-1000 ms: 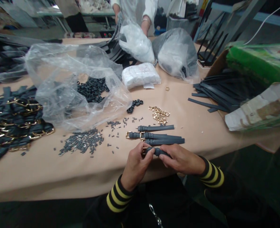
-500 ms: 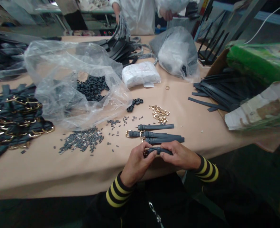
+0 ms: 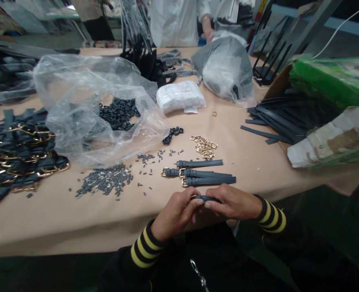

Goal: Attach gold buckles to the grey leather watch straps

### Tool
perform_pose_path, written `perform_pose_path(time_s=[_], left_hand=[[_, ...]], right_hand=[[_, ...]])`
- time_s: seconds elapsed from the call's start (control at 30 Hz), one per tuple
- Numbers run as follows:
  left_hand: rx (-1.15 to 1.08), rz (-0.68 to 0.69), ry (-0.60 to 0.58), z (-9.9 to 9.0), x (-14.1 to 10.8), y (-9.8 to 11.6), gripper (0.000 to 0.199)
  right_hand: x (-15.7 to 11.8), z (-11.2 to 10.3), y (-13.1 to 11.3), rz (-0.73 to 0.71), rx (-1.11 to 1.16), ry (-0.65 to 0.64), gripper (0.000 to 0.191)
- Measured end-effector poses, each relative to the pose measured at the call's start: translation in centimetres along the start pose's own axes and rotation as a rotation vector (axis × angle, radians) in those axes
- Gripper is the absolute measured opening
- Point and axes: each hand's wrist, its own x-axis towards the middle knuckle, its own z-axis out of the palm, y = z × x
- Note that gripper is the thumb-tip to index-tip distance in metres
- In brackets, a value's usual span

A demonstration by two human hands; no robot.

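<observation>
Between my two hands, over the table's front edge, is a dark buckle strap (image 3: pixel 206 198). My left hand (image 3: pixel 179 211) pinches its buckle end, and the fingers cover most of the buckle. My right hand (image 3: pixel 232 201) grips the strap farther along, thumb and fingers closed on it. Just beyond my hands lie several dark straps with gold buckles (image 3: pixel 209 180), side by side. Past them sits a small heap of gold buckles (image 3: pixel 204 146). To its left is a little cluster of black loops (image 3: pixel 172 134).
Small dark tube pieces (image 3: pixel 106 179) are spread at the left, near a pile of buckled straps (image 3: pixel 18 150). A clear plastic bag (image 3: pixel 72 117) holds more black loops. Loose strips (image 3: pixel 276 119) lie in a box at right. Across the table stands a person (image 3: pixel 175 24) handling a bundle of straps.
My hands have drawn slightly toward me with the strap, which is now tilted so less of its buckle shows. The person opposite has lifted the hanging strap bundle.
</observation>
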Motion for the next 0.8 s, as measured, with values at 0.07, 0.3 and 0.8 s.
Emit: perform_pose_path(time_s=[0.07, 0.3, 0.8], left_hand=[[0.080, 0.012, 0.006, 0.1, 0.0, 0.0, 0.017], [0.129, 0.020, -0.009, -0.6, 1.2, 0.2, 0.021], [0.870, 0.049, 0.559, -7.4, 4.0, -4.9, 0.030]], right_hand=[[0.2, 0.0, -0.2, -0.001, 0.002, -0.017, 0.021], [1.3, -0.7, -0.2, -0.091, -0.075, 0.047, 0.020], [-2.8, -14.4, 15.3, 0.751, -0.529, 0.949, 0.005]])
